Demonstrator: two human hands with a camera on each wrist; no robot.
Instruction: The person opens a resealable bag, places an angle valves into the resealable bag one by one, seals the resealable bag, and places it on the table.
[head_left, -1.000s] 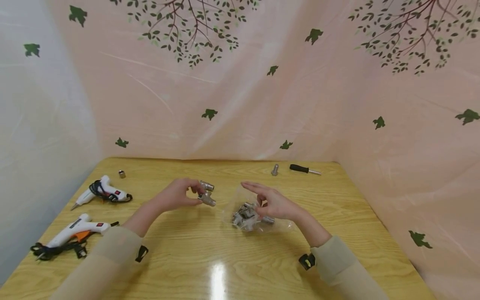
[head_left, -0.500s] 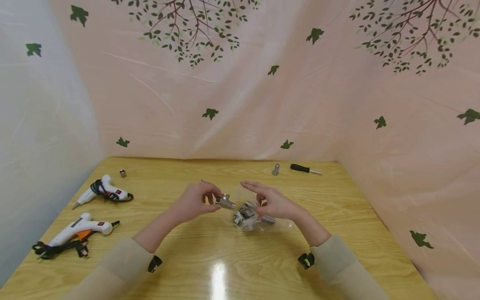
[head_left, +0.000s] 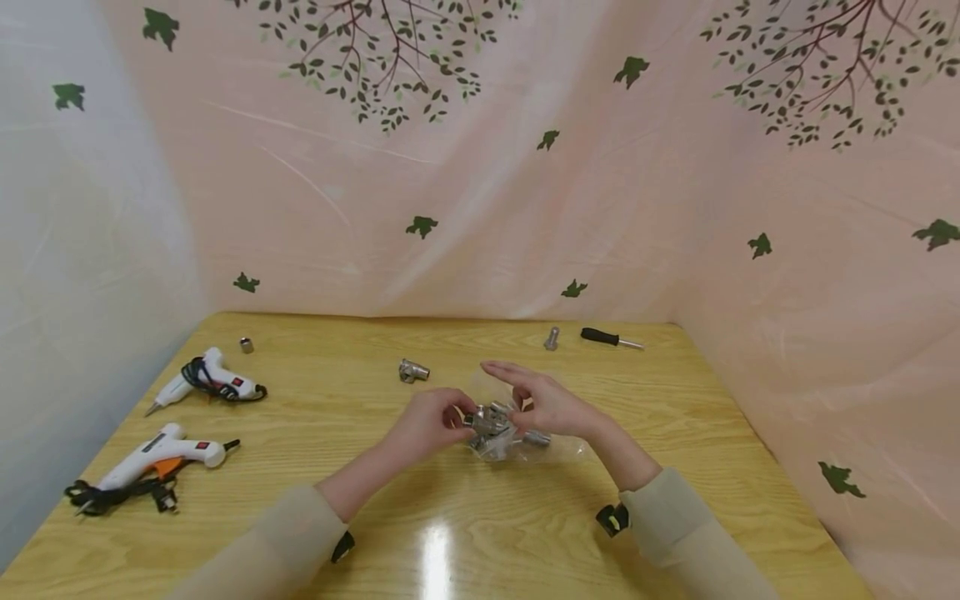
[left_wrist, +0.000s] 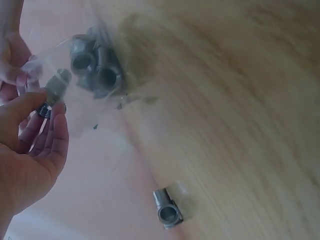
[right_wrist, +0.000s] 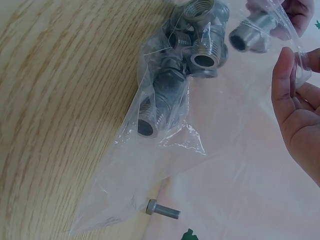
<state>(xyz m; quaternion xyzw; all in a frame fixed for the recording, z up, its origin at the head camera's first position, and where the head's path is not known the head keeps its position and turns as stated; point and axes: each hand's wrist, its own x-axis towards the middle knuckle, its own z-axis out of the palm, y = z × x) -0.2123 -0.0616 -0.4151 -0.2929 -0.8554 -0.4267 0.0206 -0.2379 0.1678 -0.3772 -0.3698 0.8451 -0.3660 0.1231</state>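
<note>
My left hand (head_left: 429,425) pinches a threaded metal pipe fitting (right_wrist: 252,32) between thumb and fingers. It holds the fitting at the mouth of a clear plastic bag (right_wrist: 112,187), and the film shows in front of part of it in the right wrist view. My right hand (head_left: 553,406) pinches the bag's edge, with its index finger stretched out. Several similar metal fittings (right_wrist: 205,52) lie inside the bag on the table. Another tee-shaped fitting (head_left: 413,371) lies loose on the wood behind my left hand.
At the left of the table (head_left: 360,517) lie two white glue guns, one (head_left: 213,379) behind the other (head_left: 153,458). A small metal nut (head_left: 246,345) sits at the back left. A bolt (head_left: 552,338) and a black-handled screwdriver (head_left: 609,337) lie at the back right.
My left hand has moved right with the fitting, from beside the loose fitting to the bag's mouth. The right hand has stayed at the bag.
</note>
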